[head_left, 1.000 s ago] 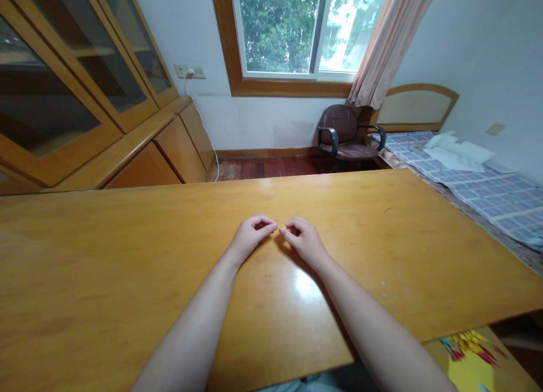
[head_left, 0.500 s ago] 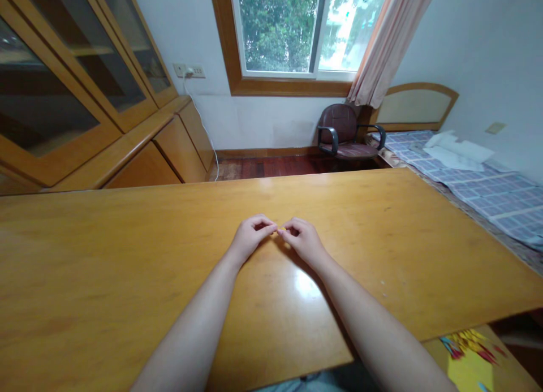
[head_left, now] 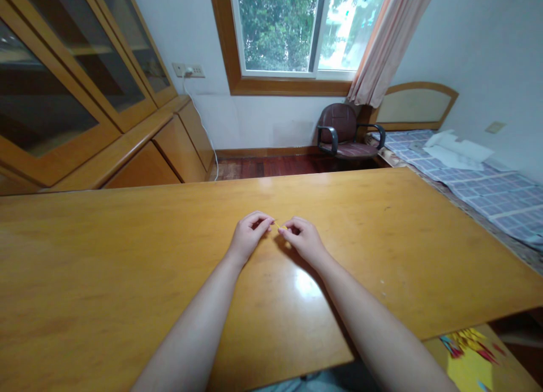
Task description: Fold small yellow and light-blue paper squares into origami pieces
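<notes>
Over the middle of the wooden table, a thin yellow strip spans the small gap between my hands; it is too small to tell its exact kind. My left hand pinches its left end between thumb and fingertips. From the other side, my right hand pinches the right end, and its fingers cover part of the strip. Both forearms rest on or just above the tabletop.
Below the table's right front edge, a lower surface holds several yellow, red and blue small pieces and a yellow sheet. A brown armchair stands behind the table, with a bed to the right and a glass-door cabinet to the left.
My left hand has shifted slightly up and left, away from my right hand. More of the yellow strip shows between the fingertips. My right hand has barely moved.
</notes>
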Motion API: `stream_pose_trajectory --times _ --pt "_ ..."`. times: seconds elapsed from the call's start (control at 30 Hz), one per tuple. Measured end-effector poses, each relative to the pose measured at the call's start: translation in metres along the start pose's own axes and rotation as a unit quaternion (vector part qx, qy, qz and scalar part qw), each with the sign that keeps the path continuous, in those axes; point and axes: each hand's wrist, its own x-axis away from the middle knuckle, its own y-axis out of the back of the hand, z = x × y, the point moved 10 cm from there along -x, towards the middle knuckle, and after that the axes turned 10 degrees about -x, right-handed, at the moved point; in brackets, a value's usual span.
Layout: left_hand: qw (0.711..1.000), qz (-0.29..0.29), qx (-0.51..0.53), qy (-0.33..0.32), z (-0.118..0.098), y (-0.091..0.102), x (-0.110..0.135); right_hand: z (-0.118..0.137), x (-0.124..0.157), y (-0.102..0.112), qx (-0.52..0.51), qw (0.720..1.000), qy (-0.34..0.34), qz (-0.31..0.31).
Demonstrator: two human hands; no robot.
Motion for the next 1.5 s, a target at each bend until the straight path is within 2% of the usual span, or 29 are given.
stream_pose_trajectory --times 0.1,0.23,0.33,0.97,1.23,1.5 --pt "0.996 -0.041 -0.055 -0.065 -0.017 0.008 0.003 -0.008 0.000 0.001 -0.034 0.999 -0.033 -0.007" --pt "0.974 -0.054 -0.134 -0.175 -0.041 0.007 0.008 -0.017 0.000 0.000 -0.083 0.994 -0.072 -0.006" --pt "0.964 -0.056 -0.154 -0.209 -0.047 0.005 0.010 -0.018 0.001 -0.001 -0.103 0.991 -0.083 -0.002" --pt "0.934 -0.059 -0.244 -0.253 -0.048 0.002 0.018 -0.020 0.003 -0.002 -0.135 0.986 -0.102 0.005" --pt "0.916 -0.047 -0.291 -0.273 -0.050 -0.002 0.019 -0.022 0.002 0.000 -0.113 0.989 -0.099 0.004" --pt "0.923 -0.050 -0.281 -0.259 -0.047 -0.003 0.020 -0.024 0.002 0.001 -0.111 0.990 -0.091 0.004"
